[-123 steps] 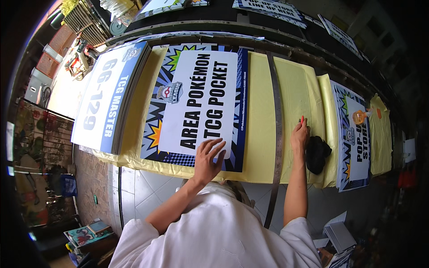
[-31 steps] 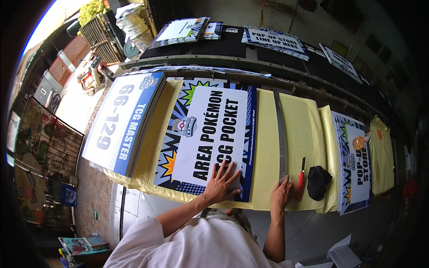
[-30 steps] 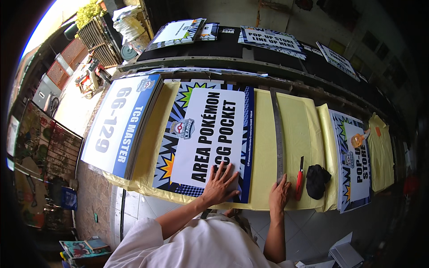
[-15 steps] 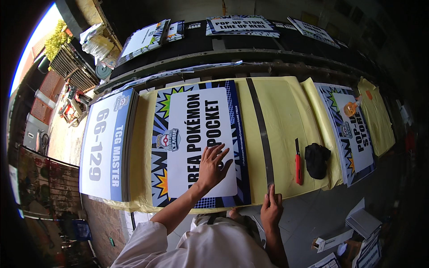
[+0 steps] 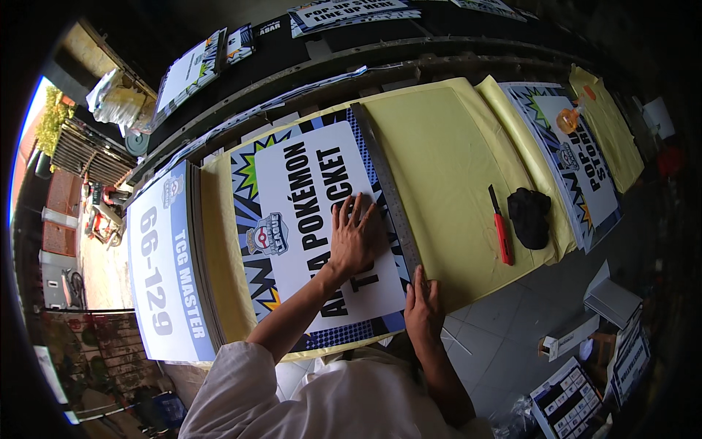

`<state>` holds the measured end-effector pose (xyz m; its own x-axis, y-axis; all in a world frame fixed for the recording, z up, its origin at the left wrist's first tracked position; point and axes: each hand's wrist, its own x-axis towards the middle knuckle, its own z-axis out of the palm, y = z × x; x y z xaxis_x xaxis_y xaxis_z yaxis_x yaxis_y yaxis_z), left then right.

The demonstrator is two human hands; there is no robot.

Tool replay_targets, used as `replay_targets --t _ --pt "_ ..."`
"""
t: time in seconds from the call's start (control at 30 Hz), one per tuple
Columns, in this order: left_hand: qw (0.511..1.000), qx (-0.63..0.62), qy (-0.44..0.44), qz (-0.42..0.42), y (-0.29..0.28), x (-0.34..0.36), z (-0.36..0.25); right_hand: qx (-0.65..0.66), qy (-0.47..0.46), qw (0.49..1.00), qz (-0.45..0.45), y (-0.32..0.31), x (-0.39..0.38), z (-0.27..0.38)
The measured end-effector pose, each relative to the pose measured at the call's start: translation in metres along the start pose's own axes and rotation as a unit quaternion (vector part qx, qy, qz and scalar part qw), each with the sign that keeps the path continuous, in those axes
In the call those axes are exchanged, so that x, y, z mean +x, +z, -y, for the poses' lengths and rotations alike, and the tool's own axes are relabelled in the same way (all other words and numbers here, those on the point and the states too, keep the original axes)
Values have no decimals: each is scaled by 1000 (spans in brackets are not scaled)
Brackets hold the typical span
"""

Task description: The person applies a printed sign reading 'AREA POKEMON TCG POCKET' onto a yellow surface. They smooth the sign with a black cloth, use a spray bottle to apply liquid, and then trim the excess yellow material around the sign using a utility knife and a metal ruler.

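A printed sign board [image 5: 322,241] with a white panel and blue patterned border lies flat on the yellow-covered table [image 5: 446,183]. My left hand [image 5: 356,238] is spread open on the panel, palm down. A long dark metal ruler [image 5: 389,189] lies along the board's right border. My right hand [image 5: 424,307] grips the ruler's near end at the table's front edge, its fingertips on the metal. Further right, a red utility knife [image 5: 503,235] with its blade out rests beside a bunched black cloth [image 5: 529,218].
A stack of blue-and-white boards [image 5: 164,271] stands at the left. On the right are more signs [image 5: 574,164] with an orange spray bottle [image 5: 567,121] on top. Across the back runs a dark bench [image 5: 431,40] holding signs. Boards and boxes [image 5: 567,402] lie on the floor at right.
The ruler has moved left with my right hand, from the yellow covering onto the board's right border. My left hand has flattened onto the panel. The whole view has shifted and tilted.
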<state>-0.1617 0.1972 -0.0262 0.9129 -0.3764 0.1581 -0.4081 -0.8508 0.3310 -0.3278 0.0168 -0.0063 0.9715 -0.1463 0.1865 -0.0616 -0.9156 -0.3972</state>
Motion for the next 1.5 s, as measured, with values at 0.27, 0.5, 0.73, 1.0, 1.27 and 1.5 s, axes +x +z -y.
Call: replay_targets --t 0.27,0.5,0.73,1.0,1.27,1.5 --pt "999 -14 32 -4 -1 40 14 5 21 999 24 -1 2 12" --pt "999 -25 24 -10 6 47 -2 -30 -3 999 17 3 7 -2" --pt "999 3 40 5 2 47 0 -63 -10 997 32 9 4 -8" --pt "999 10 46 0 -4 50 -5 -23 14 1000 7 -18 -2 -7" --pt "999 15 46 6 -5 52 -8 130 155 966 160 -68 -95 -38" --pt "998 53 41 -2 -5 53 -6 149 60 985 67 -54 -107 -56"
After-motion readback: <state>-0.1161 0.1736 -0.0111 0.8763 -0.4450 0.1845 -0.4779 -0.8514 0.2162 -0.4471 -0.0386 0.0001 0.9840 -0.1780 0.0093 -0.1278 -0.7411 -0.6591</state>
